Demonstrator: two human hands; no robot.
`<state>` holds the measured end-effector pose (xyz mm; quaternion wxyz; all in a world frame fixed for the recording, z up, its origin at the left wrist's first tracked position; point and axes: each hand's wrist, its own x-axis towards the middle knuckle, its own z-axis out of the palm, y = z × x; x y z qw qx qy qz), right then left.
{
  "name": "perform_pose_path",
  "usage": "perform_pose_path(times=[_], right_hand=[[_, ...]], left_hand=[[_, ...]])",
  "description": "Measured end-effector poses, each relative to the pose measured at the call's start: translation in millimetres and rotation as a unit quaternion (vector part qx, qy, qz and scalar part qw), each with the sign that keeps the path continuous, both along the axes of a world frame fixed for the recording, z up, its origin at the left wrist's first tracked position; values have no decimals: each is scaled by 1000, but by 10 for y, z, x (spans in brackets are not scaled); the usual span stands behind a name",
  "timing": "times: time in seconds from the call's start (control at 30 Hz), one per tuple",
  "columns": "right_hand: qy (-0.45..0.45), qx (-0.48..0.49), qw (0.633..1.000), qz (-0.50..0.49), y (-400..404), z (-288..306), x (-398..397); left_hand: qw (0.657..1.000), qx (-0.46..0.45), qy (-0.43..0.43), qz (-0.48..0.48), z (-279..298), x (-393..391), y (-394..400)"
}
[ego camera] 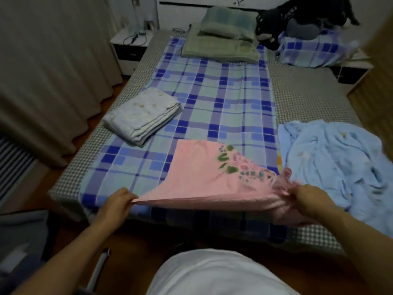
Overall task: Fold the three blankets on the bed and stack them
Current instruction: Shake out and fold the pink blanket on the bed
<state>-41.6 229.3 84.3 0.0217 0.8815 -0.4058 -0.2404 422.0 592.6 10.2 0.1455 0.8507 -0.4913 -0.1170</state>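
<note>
A pink blanket (200, 177) with a green and pink flower print lies stretched over the near edge of the bed (212, 92). My left hand (118, 204) pinches its near left corner. My right hand (306, 198) grips its bunched near right corner. The near edge is pulled taut between them, lifted off the bed. A white folded blanket (142, 116) rests on the bed's left side. A light blue blanket (336, 165) lies crumpled on the right side, just beyond my right hand.
Green folded bedding and a pillow (223, 39) sit at the head of the bed. A dark bundle (297, 20) lies on a plaid cover at far right. A nightstand (129, 47) and curtain (42, 71) stand to the left.
</note>
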Motion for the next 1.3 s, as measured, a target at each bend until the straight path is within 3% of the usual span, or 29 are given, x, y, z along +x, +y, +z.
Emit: perform_pose_path(times=[0.07,0.13,0.2,0.27,0.3,0.53,0.63,0.73,0.83,0.97,1.13,1.3], right_hand=[[58,48,996,53,249,-156,-9],[67,66,991,93,492,-326,-30],[41,69,994,74,667,-530,-111],[35,53,996,67,763,-780,-267],[48,54,995,69,812,-842,-318],[7,31,998,51,862,-870,-497],[1,13,1000,24,897,-828,-493],[-8,16,1000,21,924,-824,-455],[-16,26,999,18,954,-852,-422],[-19,22,999,16,977,-901,-439],[0,23,999,25,1019,-846,-391],[14,26,999,26,1068,-838,-319]], left_hand=[[991,-8,36,125,-241,-216,180],[943,-61,103,310,-397,-507,233],[811,-109,296,494,-393,-792,186],[664,-125,460,577,-422,-1025,167],[627,-131,490,592,-420,-1101,175],[620,-152,486,597,-337,-1234,260],[568,-173,511,622,-417,-1179,203],[506,-100,592,620,-482,-1162,189],[519,-40,613,594,-558,-1179,162],[566,-58,556,606,-610,-1151,91],[546,-65,584,597,-512,-1127,99],[644,-22,536,545,-528,-1139,21]])
